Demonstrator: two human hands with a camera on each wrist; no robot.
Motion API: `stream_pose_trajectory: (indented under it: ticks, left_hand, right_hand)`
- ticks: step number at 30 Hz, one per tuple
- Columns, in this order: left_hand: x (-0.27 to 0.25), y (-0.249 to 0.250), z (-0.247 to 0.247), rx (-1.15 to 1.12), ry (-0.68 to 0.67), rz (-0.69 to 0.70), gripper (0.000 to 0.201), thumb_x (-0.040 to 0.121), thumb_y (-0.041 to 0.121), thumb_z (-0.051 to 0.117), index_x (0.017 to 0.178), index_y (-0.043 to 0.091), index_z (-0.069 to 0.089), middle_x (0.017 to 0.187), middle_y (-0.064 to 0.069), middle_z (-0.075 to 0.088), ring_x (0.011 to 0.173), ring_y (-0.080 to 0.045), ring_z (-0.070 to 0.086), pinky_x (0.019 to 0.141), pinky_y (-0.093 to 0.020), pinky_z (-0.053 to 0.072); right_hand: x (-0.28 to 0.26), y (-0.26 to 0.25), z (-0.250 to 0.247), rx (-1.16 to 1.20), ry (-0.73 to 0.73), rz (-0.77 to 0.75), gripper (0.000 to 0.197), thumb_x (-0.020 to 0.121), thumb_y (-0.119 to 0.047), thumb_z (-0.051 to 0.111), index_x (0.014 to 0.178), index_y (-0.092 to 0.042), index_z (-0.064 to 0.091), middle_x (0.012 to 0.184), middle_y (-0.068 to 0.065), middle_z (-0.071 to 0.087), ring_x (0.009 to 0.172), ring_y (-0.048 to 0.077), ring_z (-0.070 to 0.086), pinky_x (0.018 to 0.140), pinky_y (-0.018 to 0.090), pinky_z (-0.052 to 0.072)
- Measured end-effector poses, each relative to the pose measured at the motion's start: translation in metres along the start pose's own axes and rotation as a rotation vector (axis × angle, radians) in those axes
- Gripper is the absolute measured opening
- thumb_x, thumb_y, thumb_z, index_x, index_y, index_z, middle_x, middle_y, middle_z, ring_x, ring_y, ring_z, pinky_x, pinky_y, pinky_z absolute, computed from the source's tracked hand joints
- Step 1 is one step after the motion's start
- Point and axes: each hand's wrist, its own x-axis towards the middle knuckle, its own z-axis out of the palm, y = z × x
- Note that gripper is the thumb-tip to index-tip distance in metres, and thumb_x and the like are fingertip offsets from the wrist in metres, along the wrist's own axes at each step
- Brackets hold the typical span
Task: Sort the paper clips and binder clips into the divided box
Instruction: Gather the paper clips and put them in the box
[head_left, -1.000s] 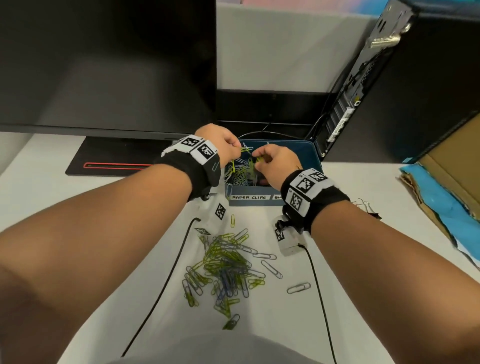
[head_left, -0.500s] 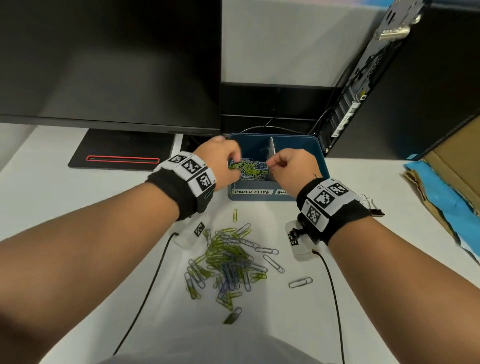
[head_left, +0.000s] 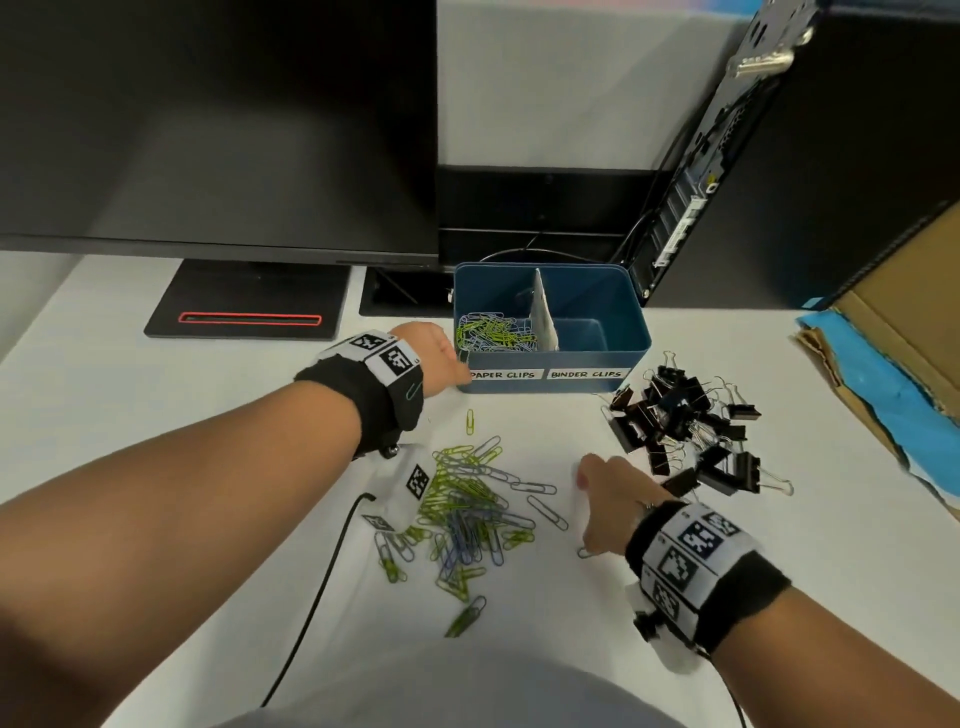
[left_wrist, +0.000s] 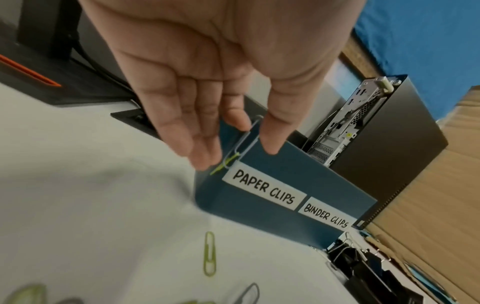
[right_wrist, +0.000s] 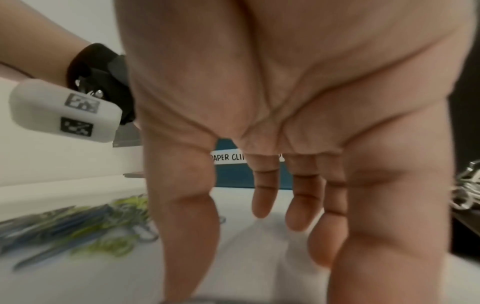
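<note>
paper clips (head_left: 470, 512) between left hand (head_left: 434, 358), right hand (head_left: 605, 512)

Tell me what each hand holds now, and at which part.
The left hand pinches a silver paper clip near its upper loop, between thumb and fingers; a green clip hangs from it. The right hand holds nothing.

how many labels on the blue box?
2, both on the front wall of the box: the PAPER CLIPS label on the left, the BINDER CLIPS label just right of it. The other walls' outsides are hidden and may carry more.
</note>
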Motion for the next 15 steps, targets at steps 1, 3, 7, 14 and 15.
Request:
stream_pose_trajectory:
  ticks: [1,3,7,14,15]
  left_hand:
    - [0.002,0.0,0.003,0.057,-0.03,-0.027,0.042,0.078,0.042,0.069,0.103,0.008,0.066,0.104,-0.01,0.069,0.101,-0.028,0.066,0.092,-0.039,0.054]
    - [0.003,-0.003,0.012,0.095,-0.115,-0.073,0.059,0.074,0.053,0.069,0.11,0.007,0.063,0.105,-0.012,0.07,0.099,-0.027,0.067,0.092,-0.037,0.054]
    - [0.003,-0.002,0.03,-0.183,-0.137,-0.082,0.033,0.088,0.028,0.062,0.108,0.002,0.062,0.09,-0.013,0.067,0.08,-0.024,0.06,0.077,-0.03,0.05]
    - [-0.012,0.019,-0.022,0.204,0.177,0.131,0.022,0.089,0.03,0.058,0.089,0.009,0.067,0.091,-0.009,0.066,0.08,-0.021,0.056,0.072,-0.031,0.047]
    - [-0.012,0.024,-0.027,0.236,0.184,0.15,0.024,0.089,0.029,0.059,0.1,0.01,0.068,0.1,-0.008,0.067,0.085,-0.021,0.057,0.075,-0.031,0.047]
  right_hand:
    - [0.0,0.001,0.006,0.002,-0.003,0.018,0.053,0.076,-0.009,0.069,0.12,-0.014,0.04,0.122,0.008,0.045,0.108,0.026,0.054,0.092,0.035,0.05]
    - [0.0,0.001,0.013,0.031,0.012,0.041,0.051,0.078,-0.007,0.065,0.121,-0.014,0.038,0.123,0.01,0.043,0.11,0.029,0.054,0.095,0.04,0.05]
    - [0.006,-0.009,0.017,0.108,0.042,0.017,0.04,0.087,-0.002,0.048,0.124,-0.01,0.036,0.127,0.015,0.042,0.115,0.032,0.052,0.1,0.04,0.047]
    - [0.022,-0.033,0.019,0.057,0.105,-0.173,0.031,0.09,-0.006,0.039,0.119,-0.007,0.048,0.125,0.014,0.05,0.114,0.03,0.052,0.096,0.036,0.044]
    - [0.025,-0.037,0.018,0.033,0.093,-0.213,0.031,0.088,-0.004,0.042,0.118,-0.008,0.05,0.124,0.013,0.051,0.113,0.029,0.052,0.095,0.034,0.045]
